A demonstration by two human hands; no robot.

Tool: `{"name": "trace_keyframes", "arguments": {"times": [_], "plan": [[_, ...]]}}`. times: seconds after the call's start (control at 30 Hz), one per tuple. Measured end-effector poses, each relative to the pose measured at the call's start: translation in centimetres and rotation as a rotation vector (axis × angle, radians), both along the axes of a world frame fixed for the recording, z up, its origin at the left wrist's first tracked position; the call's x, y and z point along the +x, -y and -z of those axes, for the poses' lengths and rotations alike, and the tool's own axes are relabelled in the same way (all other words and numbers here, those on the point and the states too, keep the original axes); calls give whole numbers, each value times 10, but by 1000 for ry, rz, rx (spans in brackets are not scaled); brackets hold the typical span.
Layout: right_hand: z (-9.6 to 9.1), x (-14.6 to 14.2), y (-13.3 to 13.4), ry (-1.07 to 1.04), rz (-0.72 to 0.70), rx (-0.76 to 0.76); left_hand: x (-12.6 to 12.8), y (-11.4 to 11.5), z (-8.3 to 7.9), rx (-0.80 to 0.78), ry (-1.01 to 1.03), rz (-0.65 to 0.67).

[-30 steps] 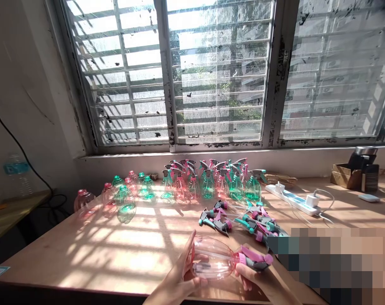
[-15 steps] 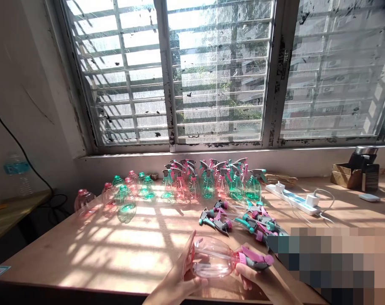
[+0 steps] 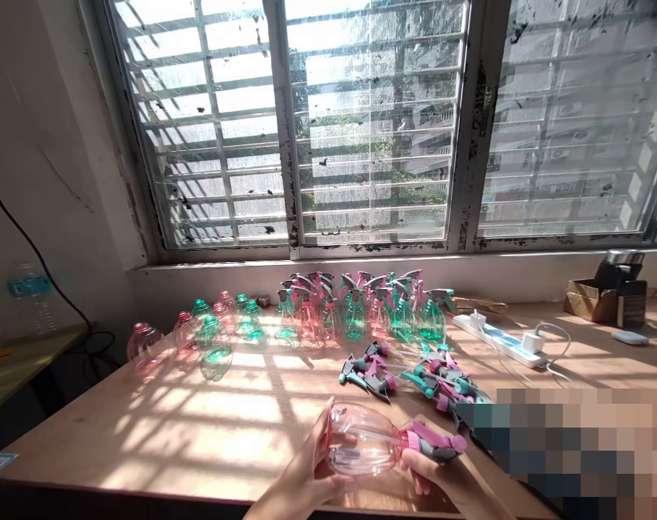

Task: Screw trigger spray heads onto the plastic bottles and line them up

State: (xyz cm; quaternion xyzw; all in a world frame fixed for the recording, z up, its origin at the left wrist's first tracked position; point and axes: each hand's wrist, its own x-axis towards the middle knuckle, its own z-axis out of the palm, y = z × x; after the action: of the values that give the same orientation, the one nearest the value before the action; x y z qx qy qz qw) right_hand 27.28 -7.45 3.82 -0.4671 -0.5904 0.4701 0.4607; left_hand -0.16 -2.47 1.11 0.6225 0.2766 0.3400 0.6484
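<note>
A clear pink spray bottle [image 3: 363, 439] lies on its side between my two hands, close to the table's front edge. My left hand [image 3: 314, 462] is wrapped round its base end. At the neck, the fingers of my right hand [image 3: 428, 469] grip the pink collar [image 3: 411, 441]. The grey and pink trigger head [image 3: 439, 440] sits on the neck and points right; a thin tube shows inside the bottle. Just beyond lies a loose heap of trigger heads [image 3: 436, 375] in grey, pink and teal, with a smaller group [image 3: 368, 375] to its left.
Several spray bottles with heads [image 3: 355, 318] stand in rows below the window. Open pink and green bottles [image 3: 214, 339] stand at the left. A white power strip [image 3: 499, 339] with cables and a cardboard box [image 3: 591, 300] are at the right. A blurred patch covers the lower right.
Both hands hold the bottle in nearly the same place. The bottle's body appears slightly turned; otherwise the table looks the same.
</note>
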Motion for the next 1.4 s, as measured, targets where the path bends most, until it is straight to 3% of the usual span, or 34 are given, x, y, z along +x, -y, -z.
{"name": "trace_keyframes", "arguments": {"times": [0.23, 0.53, 0.7, 0.83, 1.4], "plan": [[7, 0, -3, -47, -27, -4, 8, 12, -25, 29, 70, 23], [-7, -4, 3, -13, 0, -21, 1, 6, -10, -11, 18, 16], [-6, -4, 3, -34, -9, 18, 4, 8, -21, 80, 47, 16], [-3, -6, 1, 12, 15, 8, 7, 12, -28, 9, 81, 30], [1, -3, 1, -20, -18, 16, 4, 10, -21, 20, 66, 34]]}}
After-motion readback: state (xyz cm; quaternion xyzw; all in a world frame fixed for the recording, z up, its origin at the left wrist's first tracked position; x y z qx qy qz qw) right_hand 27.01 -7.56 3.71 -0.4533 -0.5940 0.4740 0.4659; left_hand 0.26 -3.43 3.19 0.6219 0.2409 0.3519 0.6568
